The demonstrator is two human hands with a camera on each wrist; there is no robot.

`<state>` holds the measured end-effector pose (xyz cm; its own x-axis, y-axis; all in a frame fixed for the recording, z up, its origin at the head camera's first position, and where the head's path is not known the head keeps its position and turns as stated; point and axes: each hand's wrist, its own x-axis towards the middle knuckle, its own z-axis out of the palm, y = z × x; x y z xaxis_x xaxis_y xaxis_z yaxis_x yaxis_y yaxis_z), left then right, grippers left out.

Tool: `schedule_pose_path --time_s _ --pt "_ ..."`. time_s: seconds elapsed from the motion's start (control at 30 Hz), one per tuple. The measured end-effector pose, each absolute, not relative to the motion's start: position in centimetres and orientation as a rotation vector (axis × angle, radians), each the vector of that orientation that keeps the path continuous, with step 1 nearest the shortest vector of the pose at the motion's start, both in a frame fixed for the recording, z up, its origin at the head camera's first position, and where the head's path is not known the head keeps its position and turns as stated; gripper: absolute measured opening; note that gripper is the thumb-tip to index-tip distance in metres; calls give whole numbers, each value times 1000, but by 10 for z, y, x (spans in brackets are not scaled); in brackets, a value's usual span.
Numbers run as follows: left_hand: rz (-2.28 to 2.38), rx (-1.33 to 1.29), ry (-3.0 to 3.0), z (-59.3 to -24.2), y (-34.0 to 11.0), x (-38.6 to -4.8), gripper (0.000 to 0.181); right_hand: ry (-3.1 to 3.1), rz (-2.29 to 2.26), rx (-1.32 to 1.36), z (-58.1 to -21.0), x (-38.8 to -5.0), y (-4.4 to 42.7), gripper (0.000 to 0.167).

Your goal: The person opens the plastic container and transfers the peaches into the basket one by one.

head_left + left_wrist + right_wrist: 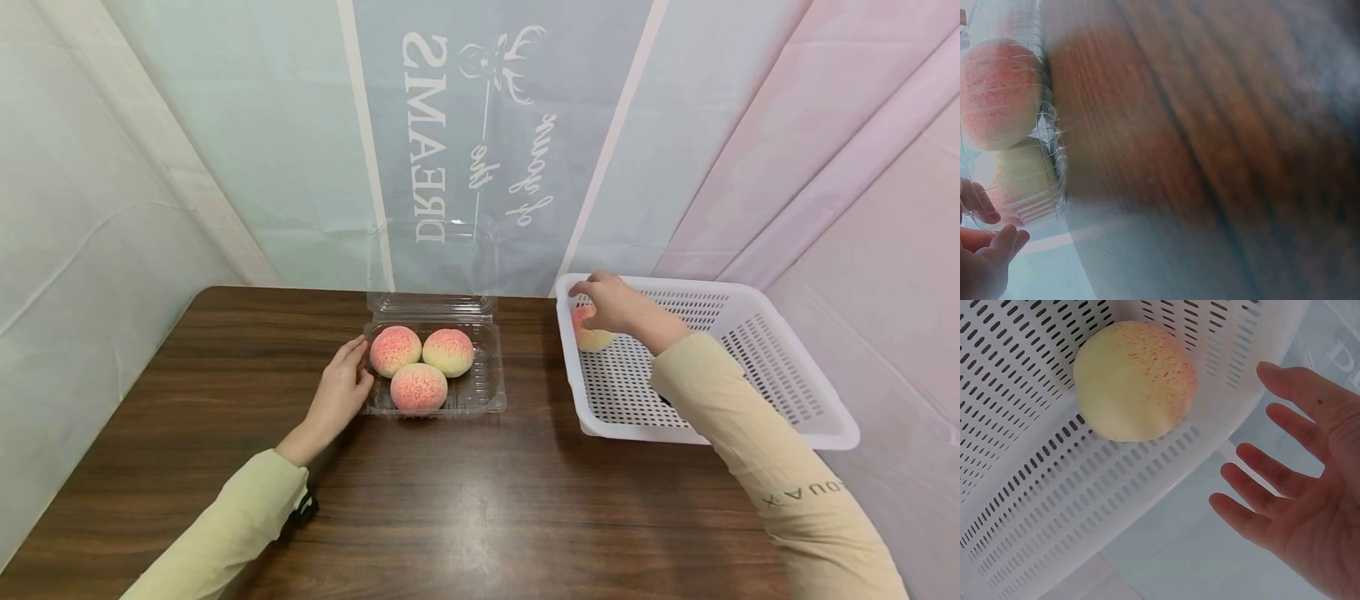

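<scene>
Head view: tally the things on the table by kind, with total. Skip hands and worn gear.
Peaches: 4 (3 in the clear container, 1 in the white basket)
Clear container, lid included: 1
White basket: 1
Total: 6

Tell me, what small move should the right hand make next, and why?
Probably reach in and close the right hand round the peach in the white basket: the right wrist view shows its fingers spread and apart from that peach. The clear container stands open with three peaches and some bare room, so a fourth might be meant for it.
</scene>
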<state>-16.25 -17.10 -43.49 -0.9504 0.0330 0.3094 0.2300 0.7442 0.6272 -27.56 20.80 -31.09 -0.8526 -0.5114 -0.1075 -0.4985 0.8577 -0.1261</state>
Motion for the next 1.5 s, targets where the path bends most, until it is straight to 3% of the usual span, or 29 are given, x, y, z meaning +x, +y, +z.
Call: schedule_pose_path --time_s 1.5 --pt "-1018 -197 -2669 -434 -171 -162 45 2906 -67 -1024 -299 -253 167 47"
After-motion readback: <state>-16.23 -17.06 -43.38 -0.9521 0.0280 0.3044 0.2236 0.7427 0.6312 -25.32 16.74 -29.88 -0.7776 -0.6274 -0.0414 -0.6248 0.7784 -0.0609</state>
